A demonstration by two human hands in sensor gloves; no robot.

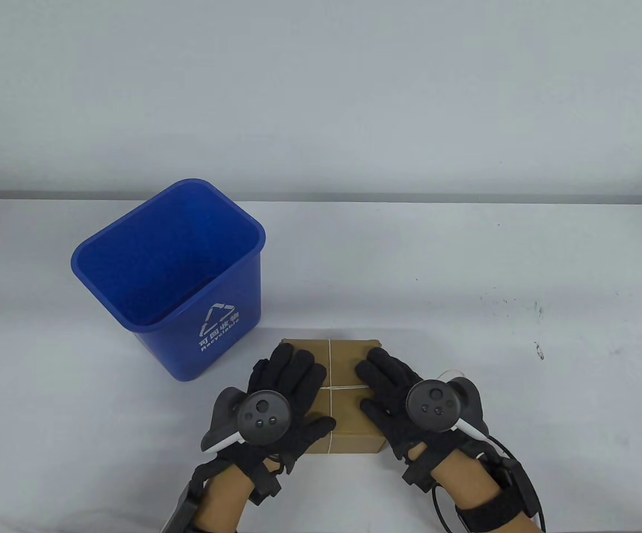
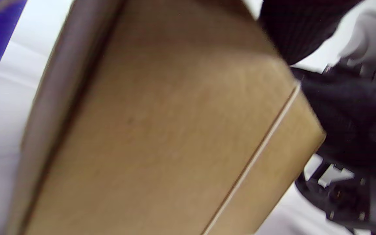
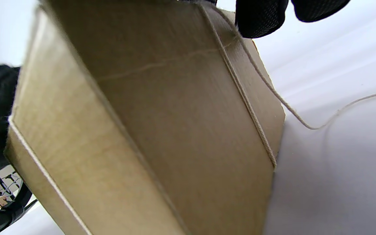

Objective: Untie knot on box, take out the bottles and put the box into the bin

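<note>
— Where do things stand, going from your left?

— Beyond my left fingers and off to their left stands the bin (image 1: 168,277), upright on the table (image 1: 465,266), with nothing to be seen inside it. The box (image 1: 343,361) lies under both sets of fingers, shut, and the string (image 1: 330,355) is crossed over its top. So I judge nothing is done yet: the knot wants undoing, the bottles are inside and hidden, and the box has to go in the bin last.

— And your left hand?

— My left hand (image 1: 282,388) lies palm down on the box's left half, fingers (image 1: 293,361) spread and flat, pressing, not gripping. The thumb reaches along the near edge.

— The right?

— My right hand (image 1: 404,394) rests on the box's right half, fingers straight and pointing toward the crossing of the string. From the right wrist view a loose end (image 3: 305,124) trails off the box's side onto the table, just below my fingertips (image 3: 259,16). Whether they pinch it I cannot tell; it looks like they only rest there.

— The knot itself?

— Hidden from me; I'd guess near that loose end, on the right side.
</note>
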